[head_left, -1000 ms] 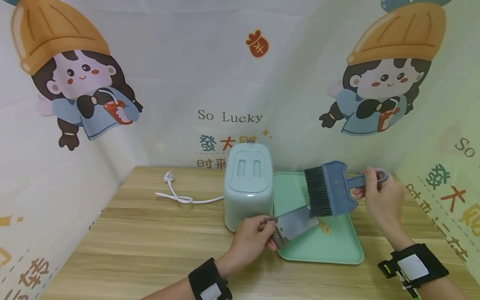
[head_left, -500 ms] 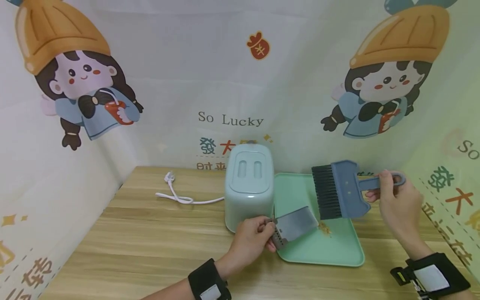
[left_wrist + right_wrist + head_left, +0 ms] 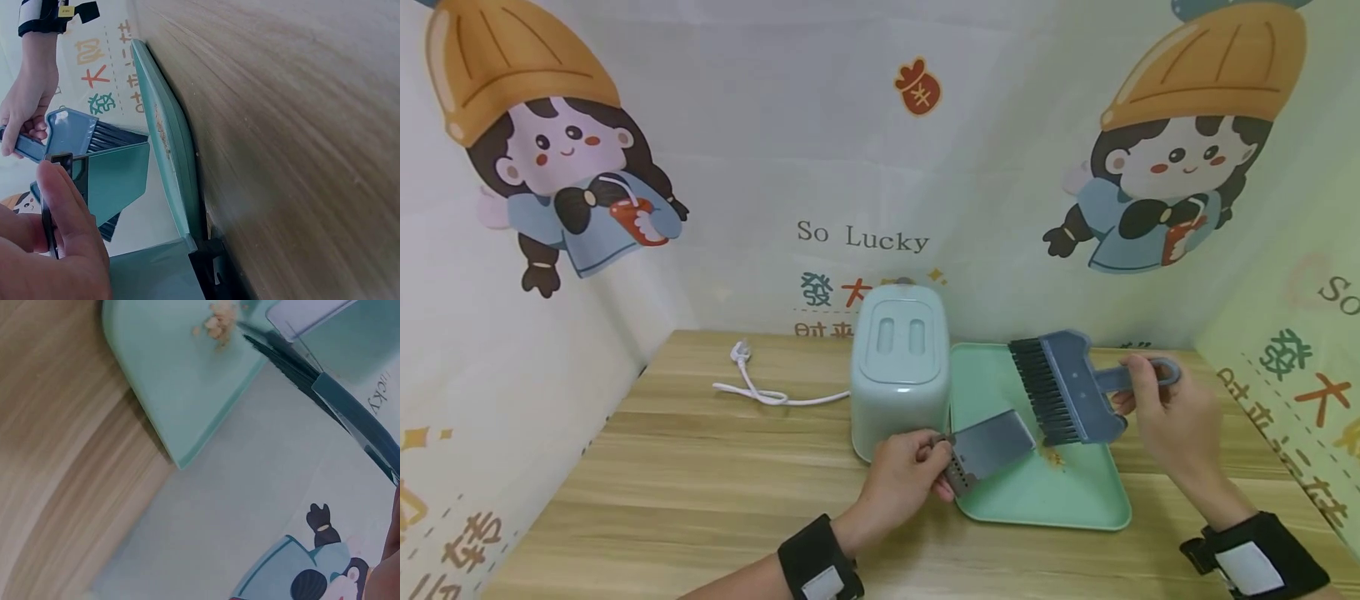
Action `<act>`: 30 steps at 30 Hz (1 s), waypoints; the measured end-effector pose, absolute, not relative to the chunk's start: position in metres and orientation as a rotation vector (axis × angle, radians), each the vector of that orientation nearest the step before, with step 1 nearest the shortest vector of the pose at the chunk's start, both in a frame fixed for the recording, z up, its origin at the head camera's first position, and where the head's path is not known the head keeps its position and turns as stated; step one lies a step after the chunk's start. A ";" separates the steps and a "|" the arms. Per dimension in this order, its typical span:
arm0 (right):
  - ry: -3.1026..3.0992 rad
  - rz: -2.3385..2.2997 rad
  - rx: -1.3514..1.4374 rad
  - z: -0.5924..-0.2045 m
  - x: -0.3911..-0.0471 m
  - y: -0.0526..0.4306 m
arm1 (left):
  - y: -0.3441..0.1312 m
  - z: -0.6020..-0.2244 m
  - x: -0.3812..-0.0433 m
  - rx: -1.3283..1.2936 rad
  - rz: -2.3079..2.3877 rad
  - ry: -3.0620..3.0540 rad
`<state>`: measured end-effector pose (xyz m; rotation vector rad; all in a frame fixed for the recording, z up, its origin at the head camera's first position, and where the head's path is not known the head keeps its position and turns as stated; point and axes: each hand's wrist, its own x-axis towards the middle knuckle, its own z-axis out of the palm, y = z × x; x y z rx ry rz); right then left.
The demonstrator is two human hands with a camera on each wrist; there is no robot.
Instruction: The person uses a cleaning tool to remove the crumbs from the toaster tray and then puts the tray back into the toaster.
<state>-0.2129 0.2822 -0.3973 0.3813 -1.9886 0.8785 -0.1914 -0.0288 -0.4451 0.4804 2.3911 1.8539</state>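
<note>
My left hand [image 3: 898, 479] pinches the perforated end of a flat grey metal crumb tray [image 3: 996, 450], which slants over a mint-green tray [image 3: 1045, 504]. By the handle, my right hand [image 3: 1183, 425] holds a wide blue brush [image 3: 1078, 396] with black bristles. The bristle tips point left, close beside the crumb tray's far end. Beneath them on the green tray lies a small heap of light brown crumbs [image 3: 1054, 458], also seen in the right wrist view as crumbs [image 3: 219, 325]. A pale mint toaster [image 3: 898, 358] with its lid on stands just behind my left hand.
The toaster's white cord and plug [image 3: 741, 354] lie on the wooden table [image 3: 700, 475] to the left. A printed cloth [image 3: 737, 150] hangs behind the table and at both sides. The green tray's left edge lies close beside the toaster.
The brush swung right, away from the crumb tray, then came back left, now tilted with its bristle tips lower. My left hand and the crumb tray have stayed put.
</note>
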 end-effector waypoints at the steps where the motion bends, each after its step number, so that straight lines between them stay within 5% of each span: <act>1: -1.975 0.879 0.387 -0.395 -0.212 0.282 | -0.029 -0.445 -0.191 0.480 1.854 2.393; 30: -2.090 0.792 0.461 -0.393 -0.195 0.282 | -0.027 -0.420 -0.177 0.450 1.945 2.357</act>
